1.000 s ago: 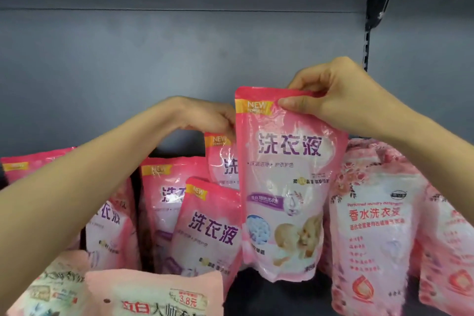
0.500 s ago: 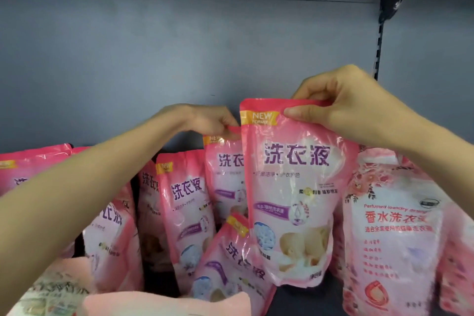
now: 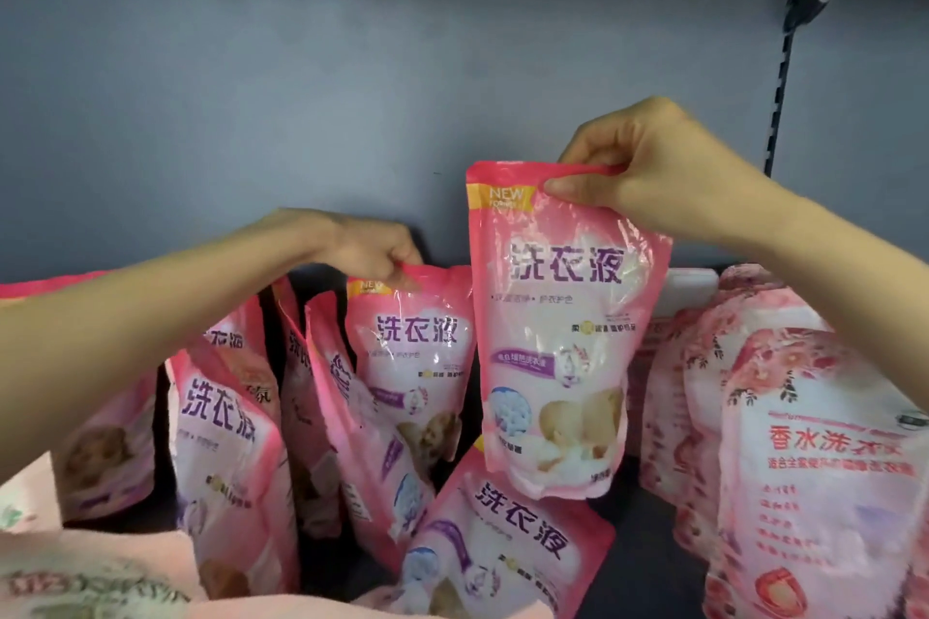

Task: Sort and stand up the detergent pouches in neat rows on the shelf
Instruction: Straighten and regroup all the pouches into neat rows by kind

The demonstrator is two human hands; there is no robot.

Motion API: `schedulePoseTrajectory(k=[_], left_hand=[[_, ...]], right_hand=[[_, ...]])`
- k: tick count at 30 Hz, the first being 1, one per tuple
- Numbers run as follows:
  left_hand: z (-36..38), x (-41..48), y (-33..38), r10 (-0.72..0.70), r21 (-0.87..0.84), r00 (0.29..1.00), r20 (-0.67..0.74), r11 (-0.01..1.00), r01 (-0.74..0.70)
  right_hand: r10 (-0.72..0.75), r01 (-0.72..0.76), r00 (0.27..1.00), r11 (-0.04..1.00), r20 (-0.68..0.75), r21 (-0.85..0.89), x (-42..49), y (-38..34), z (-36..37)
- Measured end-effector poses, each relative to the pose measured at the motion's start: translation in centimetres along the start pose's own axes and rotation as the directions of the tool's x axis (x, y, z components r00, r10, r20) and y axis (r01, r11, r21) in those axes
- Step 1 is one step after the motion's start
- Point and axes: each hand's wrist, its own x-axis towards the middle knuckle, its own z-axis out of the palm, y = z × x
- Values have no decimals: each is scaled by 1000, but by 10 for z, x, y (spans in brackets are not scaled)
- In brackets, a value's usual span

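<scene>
My right hand [image 3: 648,171] pinches the top edge of a pink detergent pouch [image 3: 563,337], which hangs upright above the shelf, clear of the others. Further back, my left hand [image 3: 372,251] grips the top of a second pink pouch [image 3: 417,357] that stands against the back wall. Below the hanging pouch, a third one [image 3: 502,543] lies toppled forward on the shelf. Several more of the same pouches [image 3: 226,442] stand or lean at the left.
Rose-patterned pink pouches [image 3: 814,467] of another kind fill the right side. Pale pouches [image 3: 95,583] lie at the bottom left edge. The grey back wall [image 3: 352,91] rises behind, with a slotted upright [image 3: 776,91] at the right.
The pouch that leaned in front has toppled flat beneath the hanging one. My left hand has set its pouch more upright at the back. My view has shifted downward.
</scene>
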Motion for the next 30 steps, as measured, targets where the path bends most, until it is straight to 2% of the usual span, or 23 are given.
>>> schedulePoseTrajectory(k=[7, 10, 17, 22, 30], left_hand=[[12, 1, -23, 13, -40, 993, -118, 999, -18], [12, 4, -36, -41, -69, 983, -178, 997, 29], [14, -1, -36, -101, -108, 989, -112, 990, 89], [13, -2, -30, -87, -59, 991, -102, 995, 82], [14, -2, -18, -36, -121, 995, -89, 992, 25]], right_hand=[[37, -32, 997, 997, 63, -77, 32, 23, 12], [60, -47, 994, 988, 87, -147, 44, 35, 23], [123, -45, 965, 947, 231, -317, 63, 49, 39], [178, -26, 932, 902, 316, -431, 70, 54, 54], [204, -17, 898, 902, 389, -432, 72, 59, 65]])
